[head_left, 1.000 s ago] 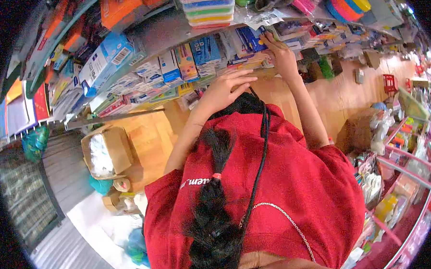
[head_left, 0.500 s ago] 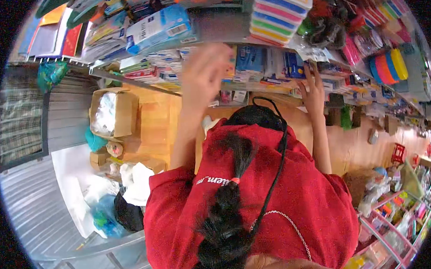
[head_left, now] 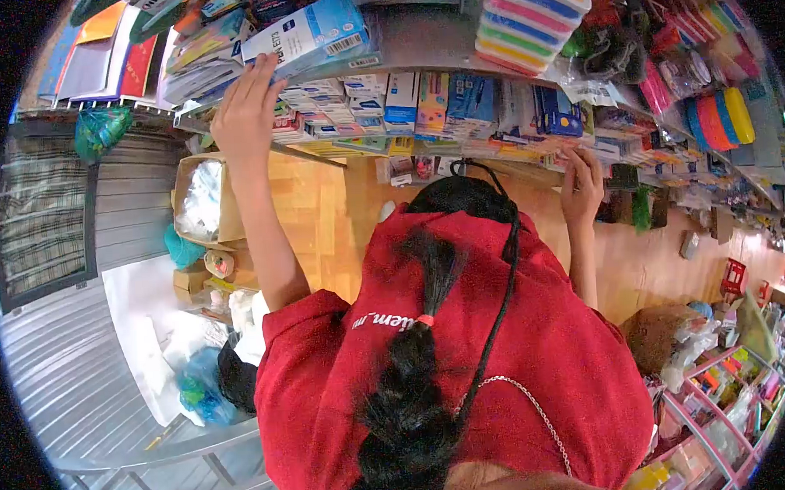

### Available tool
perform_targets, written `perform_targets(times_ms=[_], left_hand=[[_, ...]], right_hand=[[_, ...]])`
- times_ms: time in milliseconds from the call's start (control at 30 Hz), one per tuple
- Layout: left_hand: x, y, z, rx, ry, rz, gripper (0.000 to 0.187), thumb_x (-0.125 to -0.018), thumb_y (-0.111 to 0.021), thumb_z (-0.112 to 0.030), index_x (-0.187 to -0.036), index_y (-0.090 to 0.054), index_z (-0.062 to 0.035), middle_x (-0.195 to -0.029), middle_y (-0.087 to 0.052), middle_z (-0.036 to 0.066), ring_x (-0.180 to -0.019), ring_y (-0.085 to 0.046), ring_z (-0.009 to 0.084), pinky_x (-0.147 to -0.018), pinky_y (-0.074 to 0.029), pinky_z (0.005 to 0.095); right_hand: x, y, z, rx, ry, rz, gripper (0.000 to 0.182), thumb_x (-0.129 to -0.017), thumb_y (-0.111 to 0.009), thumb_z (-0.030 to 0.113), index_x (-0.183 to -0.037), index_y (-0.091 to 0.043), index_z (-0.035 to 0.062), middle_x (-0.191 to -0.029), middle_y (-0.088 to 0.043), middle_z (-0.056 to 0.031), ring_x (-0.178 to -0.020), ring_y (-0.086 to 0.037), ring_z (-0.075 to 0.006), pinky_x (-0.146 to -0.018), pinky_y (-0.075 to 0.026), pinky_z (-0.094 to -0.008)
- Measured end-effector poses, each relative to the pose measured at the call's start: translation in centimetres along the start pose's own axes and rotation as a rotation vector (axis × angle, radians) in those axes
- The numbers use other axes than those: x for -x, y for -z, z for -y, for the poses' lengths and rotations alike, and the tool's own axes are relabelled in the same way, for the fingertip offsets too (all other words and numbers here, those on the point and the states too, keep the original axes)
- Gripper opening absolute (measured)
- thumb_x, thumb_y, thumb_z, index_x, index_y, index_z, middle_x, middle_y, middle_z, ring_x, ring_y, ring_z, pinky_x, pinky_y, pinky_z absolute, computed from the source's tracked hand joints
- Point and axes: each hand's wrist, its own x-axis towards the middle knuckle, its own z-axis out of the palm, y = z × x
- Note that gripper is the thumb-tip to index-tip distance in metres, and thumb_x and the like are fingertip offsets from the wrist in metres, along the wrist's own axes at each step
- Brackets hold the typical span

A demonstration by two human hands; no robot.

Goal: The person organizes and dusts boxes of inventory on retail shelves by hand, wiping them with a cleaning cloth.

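Observation:
My left hand (head_left: pixel 248 111) is raised at the upper left, its fingers stretched out and their tips at the lower left corner of a blue and white box (head_left: pixel 306 38) on the upper shelf. My right hand (head_left: pixel 582 184) is at the front edge of the lower shelf, below a dark blue packet (head_left: pixel 558 112). Its fingers are bent and a little apart, with nothing visible in them. Between the hands, the lower shelf holds rows of small white and blue boxes (head_left: pixel 401 100) and an orange patterned box (head_left: pixel 432 103).
Stacked colourful trays (head_left: pixel 532 24) stand on the upper shelf. An open cardboard box (head_left: pixel 226 200) with clear plastic is on the floor at left. A pink rack (head_left: pixel 706 398) with small goods is at lower right. A metal rail (head_left: pixel 157 465) runs along the lower left.
My left hand has swung left from the middle of the shelf to the blue and white box. My right hand has dropped slightly from the dark blue packet, its fingers now more bent.

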Motion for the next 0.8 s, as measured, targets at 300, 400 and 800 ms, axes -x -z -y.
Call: perform_targets(times_ms=[300,400,800], left_hand=[[0.4,2.4,0.4,0.049,-0.161,-0.09,0.039,-0.068,-0.075,-0.019,-0.105,-0.066,-0.0107,-0.097,-0.066,-0.001,-0.075,-0.061,0.0168,-0.067,-0.052,0.027],[0.5,2.6,0.7,0.126,-0.15,-0.134,0.041,-0.065,-0.076,-0.014,-0.104,-0.066,-0.0077,-0.095,-0.066,0.002,-0.075,-0.061,0.019,-0.067,-0.052,0.0286],[-0.2,2.1,2.4,0.71,0.64,-0.154,0.038,-0.075,-0.073,-0.016,-0.106,-0.064,0.0049,-0.088,-0.066,0.01,-0.078,-0.059,0.0115,-0.062,-0.049,0.0258]], right_hand=[[-2.6,-0.3,4.1,-0.134,0.009,-0.016,0.023,-0.084,-0.054,-0.006,-0.101,-0.066,0.0043,-0.099,-0.061,-0.0123,-0.09,-0.06,-0.0257,-0.076,-0.047,-0.0316],[-2.8,-1.1,5.3,-0.187,-0.112,0.02,0.022,-0.083,-0.055,-0.006,-0.099,-0.066,0.0039,-0.096,-0.061,-0.0118,-0.088,-0.06,-0.0257,-0.075,-0.047,-0.0311],[-5.8,-4.0,10.2,-0.349,0.037,0.043,0.024,-0.077,-0.057,-0.006,-0.096,-0.066,0.0059,-0.091,-0.06,-0.0122,-0.082,-0.059,-0.0278,-0.072,-0.047,-0.0332]])
